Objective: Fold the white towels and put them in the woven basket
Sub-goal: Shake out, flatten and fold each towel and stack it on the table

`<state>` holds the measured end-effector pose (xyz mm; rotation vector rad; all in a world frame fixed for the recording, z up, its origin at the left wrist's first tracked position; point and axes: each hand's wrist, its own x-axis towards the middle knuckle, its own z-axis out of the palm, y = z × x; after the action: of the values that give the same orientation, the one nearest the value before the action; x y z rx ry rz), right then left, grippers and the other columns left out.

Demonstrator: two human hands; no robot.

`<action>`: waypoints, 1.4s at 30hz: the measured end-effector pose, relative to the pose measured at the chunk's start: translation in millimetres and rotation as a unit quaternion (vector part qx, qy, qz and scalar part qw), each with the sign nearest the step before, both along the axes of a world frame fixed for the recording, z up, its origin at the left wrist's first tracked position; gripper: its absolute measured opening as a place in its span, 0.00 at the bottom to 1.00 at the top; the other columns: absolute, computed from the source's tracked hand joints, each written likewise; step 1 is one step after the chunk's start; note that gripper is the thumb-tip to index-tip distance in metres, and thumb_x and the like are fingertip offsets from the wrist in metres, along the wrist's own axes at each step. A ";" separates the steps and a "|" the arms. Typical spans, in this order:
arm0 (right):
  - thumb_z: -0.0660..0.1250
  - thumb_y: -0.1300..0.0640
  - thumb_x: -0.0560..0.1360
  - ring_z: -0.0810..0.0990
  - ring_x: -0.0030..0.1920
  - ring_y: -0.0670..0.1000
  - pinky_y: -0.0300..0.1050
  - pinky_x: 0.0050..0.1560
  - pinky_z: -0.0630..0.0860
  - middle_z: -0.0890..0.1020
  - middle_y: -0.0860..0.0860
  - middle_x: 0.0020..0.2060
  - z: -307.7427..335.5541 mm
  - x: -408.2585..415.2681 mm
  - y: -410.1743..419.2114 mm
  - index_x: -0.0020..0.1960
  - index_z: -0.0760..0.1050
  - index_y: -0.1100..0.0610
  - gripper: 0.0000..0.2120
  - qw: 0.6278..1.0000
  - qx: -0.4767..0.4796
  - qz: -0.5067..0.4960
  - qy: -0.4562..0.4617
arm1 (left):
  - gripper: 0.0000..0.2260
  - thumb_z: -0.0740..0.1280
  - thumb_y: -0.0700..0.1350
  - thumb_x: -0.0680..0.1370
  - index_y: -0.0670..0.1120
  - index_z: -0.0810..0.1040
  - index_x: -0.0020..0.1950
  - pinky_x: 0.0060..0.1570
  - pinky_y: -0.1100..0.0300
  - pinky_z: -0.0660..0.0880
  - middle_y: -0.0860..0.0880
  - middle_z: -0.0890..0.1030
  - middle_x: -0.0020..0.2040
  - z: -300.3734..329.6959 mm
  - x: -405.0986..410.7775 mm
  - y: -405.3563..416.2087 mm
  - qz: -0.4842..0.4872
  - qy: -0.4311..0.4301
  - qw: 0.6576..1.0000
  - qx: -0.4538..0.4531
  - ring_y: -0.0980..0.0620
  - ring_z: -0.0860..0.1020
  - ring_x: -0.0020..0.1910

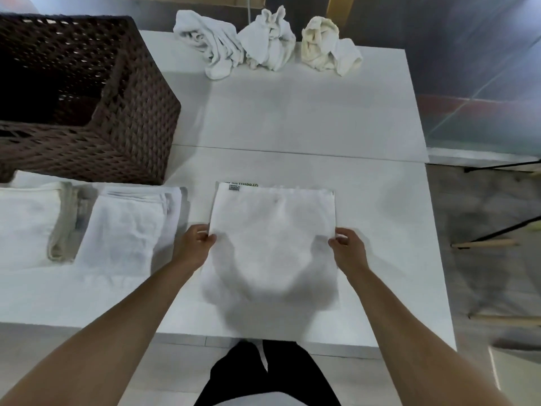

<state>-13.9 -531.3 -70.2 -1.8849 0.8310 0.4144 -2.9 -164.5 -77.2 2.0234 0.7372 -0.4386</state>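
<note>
A white towel lies spread on the white table in front of me, a small label at its far left corner. My left hand pinches its left edge and my right hand pinches its right edge, both about halfway along. The near part of the towel is blurred. A dark brown woven basket stands at the far left, and its inside looks dark. Two folded towels lie left of my hands: a white one and a cream-edged one.
Three crumpled towels sit along the table's far edge: a white one, a white one and a cream one. Thin black stand legs and wooden legs cross the floor to the right of the table.
</note>
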 end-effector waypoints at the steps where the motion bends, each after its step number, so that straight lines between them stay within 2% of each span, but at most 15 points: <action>1: 0.68 0.58 0.77 0.82 0.45 0.52 0.51 0.50 0.78 0.83 0.47 0.48 1.5 -15.7 3.6 0.62 0.77 0.52 0.14 1.000 -0.008 0.007 0.007 | 0.09 0.73 0.46 0.76 0.52 0.78 0.54 0.51 0.45 0.81 0.53 0.83 0.47 2.8 -14.7 0.3 -0.007 0.003 1.000 -0.003 0.48 0.82 0.50; 5: 0.66 0.59 0.78 0.81 0.47 0.50 0.46 0.48 0.75 0.82 0.45 0.46 5.0 -75.4 20.0 0.61 0.77 0.52 0.12 0.998 -0.053 0.015 0.028 | 0.09 0.71 0.41 0.77 0.49 0.78 0.56 0.55 0.50 0.79 0.48 0.83 0.51 7.1 -66.7 5.1 -0.026 0.015 0.999 -0.015 0.46 0.81 0.52; 8: 0.65 0.59 0.79 0.78 0.39 0.49 0.44 0.38 0.72 0.82 0.50 0.41 10.6 -110.7 32.0 0.52 0.78 0.56 0.04 0.996 -0.080 0.011 0.030 | 0.10 0.70 0.44 0.78 0.48 0.78 0.60 0.53 0.54 0.76 0.49 0.82 0.53 7.8 -99.8 14.5 -0.052 0.043 0.998 -0.012 0.47 0.80 0.52; 10: 0.64 0.60 0.78 0.75 0.34 0.52 0.43 0.34 0.69 0.80 0.55 0.37 11.4 -132.6 38.2 0.47 0.77 0.62 0.07 0.996 -0.086 -0.012 0.037 | 0.10 0.70 0.48 0.79 0.50 0.79 0.59 0.54 0.54 0.76 0.51 0.82 0.52 5.9 -117.2 22.8 -0.089 0.061 0.994 0.012 0.48 0.80 0.53; 13: 0.63 0.59 0.78 0.71 0.33 0.54 0.44 0.32 0.65 0.75 0.56 0.33 11.3 -158.2 43.0 0.45 0.75 0.68 0.10 0.994 -0.092 -0.025 0.044 | 0.10 0.70 0.50 0.78 0.48 0.81 0.56 0.53 0.54 0.75 0.51 0.84 0.52 2.2 -133.6 31.0 -0.102 0.064 0.993 0.013 0.48 0.81 0.53; 19: 0.63 0.53 0.81 0.72 0.34 0.52 0.45 0.35 0.68 0.75 0.52 0.33 8.4 -192.6 45.1 0.41 0.72 0.60 0.13 0.994 -0.083 -0.050 0.057 | 0.10 0.69 0.52 0.78 0.45 0.78 0.48 0.47 0.53 0.77 0.46 0.83 0.44 2.8 -160.2 33.9 -0.100 0.075 0.992 0.017 0.46 0.81 0.44; 23: 0.66 0.52 0.80 0.76 0.36 0.53 0.46 0.36 0.71 0.79 0.57 0.35 1.4 -216.6 47.9 0.43 0.73 0.63 0.14 0.993 -0.048 -0.104 0.038 | 0.15 0.72 0.55 0.75 0.44 0.77 0.44 0.49 0.46 0.80 0.43 0.83 0.40 -5.1 -182.5 37.4 -0.055 0.077 0.995 -0.013 0.41 0.83 0.44; 27: 0.69 0.54 0.80 0.85 0.45 0.52 0.51 0.46 0.80 0.85 0.55 0.43 -8.6 -246.9 49.6 0.53 0.77 0.59 0.08 0.988 0.021 -0.150 0.026 | 0.09 0.73 0.45 0.77 0.41 0.77 0.46 0.51 0.40 0.81 0.42 0.84 0.40 -5.0 -214.6 26.5 0.026 0.062 0.996 -0.062 0.38 0.84 0.45; 30: 0.70 0.60 0.79 0.85 0.43 0.54 0.48 0.46 0.81 0.84 0.58 0.47 -5.2 -266.6 45.8 0.53 0.76 0.58 0.05 0.976 0.066 -0.210 -0.007 | 0.06 0.71 0.40 0.78 0.38 0.78 0.51 0.51 0.44 0.82 0.40 0.84 0.42 6.3 -238.5 12.9 0.090 0.037 0.991 -0.087 0.41 0.84 0.42; 32: 0.71 0.61 0.78 0.82 0.39 0.55 0.48 0.45 0.80 0.83 0.56 0.44 1.4 -274.8 41.7 0.57 0.76 0.56 0.09 0.964 0.107 -0.240 -0.036 | 0.09 0.71 0.37 0.78 0.35 0.76 0.55 0.46 0.50 0.81 0.35 0.83 0.45 17.5 -252.0 5.9 0.133 0.015 0.986 -0.101 0.43 0.82 0.38; 34: 0.71 0.62 0.78 0.77 0.35 0.53 0.48 0.45 0.80 0.78 0.56 0.37 9.0 -277.6 36.2 0.62 0.78 0.50 0.14 0.954 0.153 -0.252 -0.063 | 0.12 0.71 0.36 0.78 0.42 0.76 0.61 0.45 0.52 0.81 0.35 0.83 0.46 30.4 -260.9 1.1 0.144 -0.009 0.981 -0.132 0.44 0.82 0.38; 36: 0.70 0.62 0.79 0.73 0.33 0.52 0.48 0.43 0.77 0.74 0.55 0.36 19.2 -275.5 31.5 0.62 0.79 0.48 0.15 0.943 0.194 -0.258 -0.083 | 0.19 0.71 0.37 0.78 0.55 0.76 0.65 0.47 0.53 0.81 0.39 0.85 0.44 43.5 -265.0 -2.1 0.117 -0.016 0.978 -0.170 0.43 0.84 0.39; 38: 0.70 0.62 0.79 0.72 0.34 0.50 0.45 0.43 0.75 0.77 0.53 0.38 31.6 -266.4 25.2 0.57 0.82 0.52 0.09 0.929 0.230 -0.274 -0.095 | 0.18 0.70 0.37 0.79 0.57 0.80 0.62 0.48 0.54 0.82 0.38 0.85 0.45 56.7 -261.8 -6.1 0.091 -0.023 0.978 -0.184 0.42 0.84 0.41; 40: 0.70 0.63 0.79 0.73 0.34 0.48 0.44 0.42 0.74 0.80 0.50 0.39 43.8 -251.2 18.8 0.50 0.82 0.55 0.05 0.916 0.256 -0.289 -0.110 | 0.10 0.70 0.36 0.78 0.50 0.86 0.53 0.50 0.53 0.82 0.37 0.84 0.49 69.0 -253.3 -10.3 0.090 -0.038 0.978 -0.184 0.39 0.84 0.43; 42: 0.70 0.64 0.78 0.74 0.33 0.47 0.41 0.38 0.74 0.81 0.49 0.38 55.4 -230.6 13.5 0.48 0.81 0.56 0.04 0.905 0.270 -0.296 -0.141 | 0.06 0.71 0.37 0.78 0.46 0.86 0.48 0.51 0.53 0.82 0.38 0.85 0.47 78.6 -239.6 -13.6 0.104 -0.056 0.977 -0.176 0.39 0.84 0.44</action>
<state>-244.5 -517.8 -14.9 -1.0735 0.9247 -0.0189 -242.5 -178.1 1.4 1.6071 0.7357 -0.3054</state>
